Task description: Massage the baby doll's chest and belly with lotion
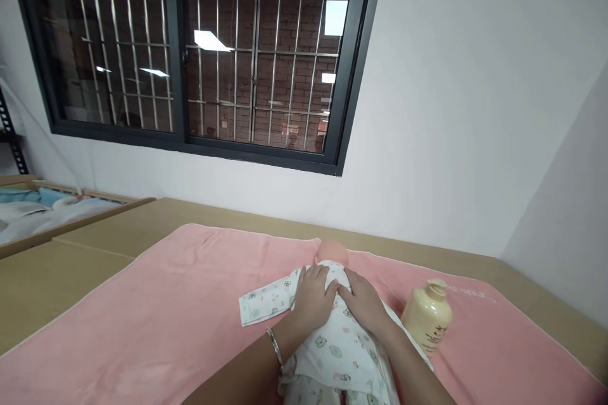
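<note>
doll in printed white romper, lying flat

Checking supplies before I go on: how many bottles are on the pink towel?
1. A cream plastic bottle stands on the pink towel, right of the baby doll; others may be out of view.

I see both hands resting flat on a doll in printed clothes: left hand and right hand side by side on its chest, fingers spread. The doll lies on a pink towel over the tabletop. A cream bottle stands just right of it.
</note>
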`<action>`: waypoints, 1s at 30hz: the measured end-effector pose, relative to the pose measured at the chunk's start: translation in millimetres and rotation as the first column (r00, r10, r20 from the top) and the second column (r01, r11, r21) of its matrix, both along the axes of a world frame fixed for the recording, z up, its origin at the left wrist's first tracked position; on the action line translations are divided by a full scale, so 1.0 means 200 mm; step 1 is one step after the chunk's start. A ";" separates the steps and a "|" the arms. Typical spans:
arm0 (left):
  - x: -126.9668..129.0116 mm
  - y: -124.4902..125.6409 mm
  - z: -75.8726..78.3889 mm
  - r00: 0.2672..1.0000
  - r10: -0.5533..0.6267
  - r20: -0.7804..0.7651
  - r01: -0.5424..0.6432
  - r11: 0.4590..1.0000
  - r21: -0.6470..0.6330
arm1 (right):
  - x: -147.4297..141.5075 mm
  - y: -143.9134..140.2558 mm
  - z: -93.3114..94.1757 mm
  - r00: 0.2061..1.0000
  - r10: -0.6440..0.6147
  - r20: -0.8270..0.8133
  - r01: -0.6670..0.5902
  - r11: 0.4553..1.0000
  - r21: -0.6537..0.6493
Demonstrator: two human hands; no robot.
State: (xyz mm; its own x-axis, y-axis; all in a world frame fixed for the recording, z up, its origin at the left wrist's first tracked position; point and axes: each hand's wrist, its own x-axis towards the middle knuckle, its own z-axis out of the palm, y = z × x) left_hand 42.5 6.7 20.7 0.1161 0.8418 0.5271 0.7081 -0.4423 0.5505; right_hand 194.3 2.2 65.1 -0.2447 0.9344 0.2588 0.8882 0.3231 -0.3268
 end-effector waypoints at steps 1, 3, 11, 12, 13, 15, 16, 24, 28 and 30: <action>0.00 0.00 0.00 1.000 -0.003 0.000 0.003 1.000 0.024 | -0.01 -0.01 0.00 1.000 0.001 0.009 -0.001 1.000 0.002; 0.00 -0.01 -0.01 1.000 -0.016 0.003 0.015 0.997 0.079 | -0.04 -0.03 0.01 0.998 -0.031 0.048 0.030 0.999 0.018; 0.00 -0.02 -0.04 0.993 0.114 0.043 -0.116 0.991 0.061 | -0.07 -0.08 0.04 0.975 -0.192 0.110 0.199 0.979 -0.053; 0.00 -0.01 -0.04 0.993 0.111 0.049 -0.113 0.993 0.038 | -0.05 -0.07 0.03 0.983 -0.170 0.071 0.174 0.983 -0.062; -0.01 -0.01 -0.03 0.995 0.089 0.049 -0.090 0.996 0.019 | -0.03 -0.05 0.03 0.989 -0.143 0.036 0.145 0.988 -0.061; -0.01 0.00 -0.02 0.999 0.021 0.037 -0.021 1.000 0.003 | -0.01 -0.03 0.02 0.997 -0.082 0.006 0.082 0.996 -0.039; -0.01 0.00 -0.02 0.999 -0.006 0.032 0.006 1.000 0.009 | -0.01 -0.02 0.01 0.998 -0.053 0.014 0.054 0.998 -0.023; 0.00 -0.03 -0.03 0.994 0.110 0.012 -0.110 0.989 0.094 | -0.13 -0.12 0.02 0.928 -0.181 0.324 0.161 0.983 0.088; -0.01 -0.01 -0.03 0.997 0.079 0.016 -0.080 0.996 0.043 | -0.06 -0.05 -0.01 0.966 -0.113 0.234 0.114 0.993 0.010; -0.02 0.00 -0.02 1.000 0.031 -0.001 -0.031 0.999 0.039 | -0.03 -0.03 -0.01 0.980 -0.070 0.185 0.074 0.997 -0.016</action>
